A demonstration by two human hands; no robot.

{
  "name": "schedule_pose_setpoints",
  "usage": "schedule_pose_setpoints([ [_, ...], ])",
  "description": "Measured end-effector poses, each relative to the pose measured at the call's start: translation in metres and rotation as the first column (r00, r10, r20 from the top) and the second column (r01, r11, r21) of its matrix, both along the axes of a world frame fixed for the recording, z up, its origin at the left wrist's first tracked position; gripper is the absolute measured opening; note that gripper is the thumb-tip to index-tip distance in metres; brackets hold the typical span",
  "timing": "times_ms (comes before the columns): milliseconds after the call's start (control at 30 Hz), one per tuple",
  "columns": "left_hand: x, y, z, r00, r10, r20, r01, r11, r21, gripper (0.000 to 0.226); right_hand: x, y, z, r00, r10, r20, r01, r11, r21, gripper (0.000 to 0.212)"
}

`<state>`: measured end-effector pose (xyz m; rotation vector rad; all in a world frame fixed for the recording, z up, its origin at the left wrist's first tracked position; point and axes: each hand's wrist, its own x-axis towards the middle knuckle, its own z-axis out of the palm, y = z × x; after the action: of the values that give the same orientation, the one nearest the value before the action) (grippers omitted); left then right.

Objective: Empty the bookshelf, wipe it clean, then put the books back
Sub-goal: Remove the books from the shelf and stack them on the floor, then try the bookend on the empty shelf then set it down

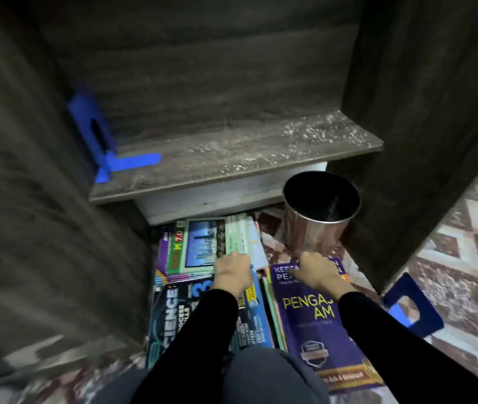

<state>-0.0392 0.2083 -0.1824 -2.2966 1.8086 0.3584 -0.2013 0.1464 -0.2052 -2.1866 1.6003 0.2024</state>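
Seemingly, left hand (233,272) and right hand (318,272) grip books' (319,330) far edges.

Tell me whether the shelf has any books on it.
No books: the shelf shows bare, dusty wood with only a blue bookend at its left end. The books lie stacked on the floor below.

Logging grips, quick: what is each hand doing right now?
Left hand: grips the pale green book.
Right hand: grips the purple book by its top edge.

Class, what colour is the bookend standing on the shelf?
Blue. The bookend shows best in the head view.
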Motion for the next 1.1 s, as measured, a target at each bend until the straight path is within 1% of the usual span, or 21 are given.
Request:
schedule_pose_setpoints([
  [67, 0.021, 0.008, 0.019, 0.999, 0.044, 0.029, -0.043, 0.999, -0.031, 0.034, 0.024, 0.006, 0.013, 0.997, 0.071, 0.029, -0.07, 0.997, -0.029, 0.043],
  [233, 0.077, 0.028, 0.069, 0.983, 0.163, 0.084, -0.149, 0.977, -0.153, 0.034, 0.083, 0.019, 0.047, 0.969, 0.238, 0.061, -0.232, 0.968, -0.094, 0.038],
  [333, 0.115, 0.037, 0.096, 0.964, 0.262, 0.035, -0.241, 0.927, -0.286, 0.034, 0.117, 0.02, 0.067, 0.948, 0.304, 0.093, -0.285, 0.942, -0.175, 0.038],
  [400, 0.139, 0.04, 0.115, 0.949, 0.315, -0.026, -0.298, 0.862, -0.41, 0.037, 0.14, 0.017, 0.081, 0.936, 0.323, 0.144, -0.289, 0.933, -0.215, 0.036],
  [467, 0.162, 0.041, 0.131, 0.932, 0.346, -0.109, -0.348, 0.764, -0.543, 0.044, 0.161, 0.011, 0.097, 0.92, 0.338, 0.199, -0.286, 0.925, -0.249, 0.035],
  [533, 0.183, 0.04, 0.146, 0.924, 0.321, -0.205, -0.373, 0.65, -0.662, 0.056, 0.183, 0.004, 0.113, 0.903, 0.35, 0.249, -0.28, 0.92, -0.275, 0.036],
  [600, 0.202, 0.035, 0.157, 0.919, 0.269, -0.287, -0.392, 0.563, -0.728, 0.065, 0.207, -0.007, 0.125, 0.89, 0.364, 0.274, -0.278, 0.91, -0.306, 0.037],
  [633, 0.208, 0.032, 0.162, 0.911, 0.255, -0.325, -0.413, 0.536, -0.736, 0.068, 0.217, -0.013, 0.13, 0.885, 0.373, 0.28, -0.278, 0.904, -0.326, 0.036],
  [700, 0.221, 0.023, 0.171, 0.865, 0.261, -0.429, -0.501, 0.487, -0.715, 0.071, 0.239, -0.026, 0.136, 0.872, 0.391, 0.293, -0.279, 0.891, -0.358, 0.034],
  [767, 0.229, 0.011, 0.178, 0.809, 0.264, -0.525, -0.586, 0.441, -0.68, 0.072, 0.259, -0.037, 0.139, 0.867, 0.401, 0.295, -0.283, 0.885, -0.369, 0.037],
  [833, 0.237, -0.001, 0.182, 0.771, 0.249, -0.586, -0.634, 0.396, -0.664, 0.072, 0.278, -0.048, 0.138, 0.865, 0.414, 0.284, -0.298, 0.878, -0.374, 0.041],
  [967, 0.252, -0.026, 0.181, 0.733, 0.185, -0.655, -0.673, 0.334, -0.659, 0.068, 0.311, -0.065, 0.128, 0.866, 0.431, 0.254, -0.345, 0.882, -0.32, 0.048],
  [1100, 0.261, -0.043, 0.173, 0.768, 0.148, -0.624, -0.632, 0.335, -0.699, 0.062, 0.324, -0.077, 0.115, 0.877, 0.406, 0.258, -0.33, 0.898, -0.289, 0.056],
])
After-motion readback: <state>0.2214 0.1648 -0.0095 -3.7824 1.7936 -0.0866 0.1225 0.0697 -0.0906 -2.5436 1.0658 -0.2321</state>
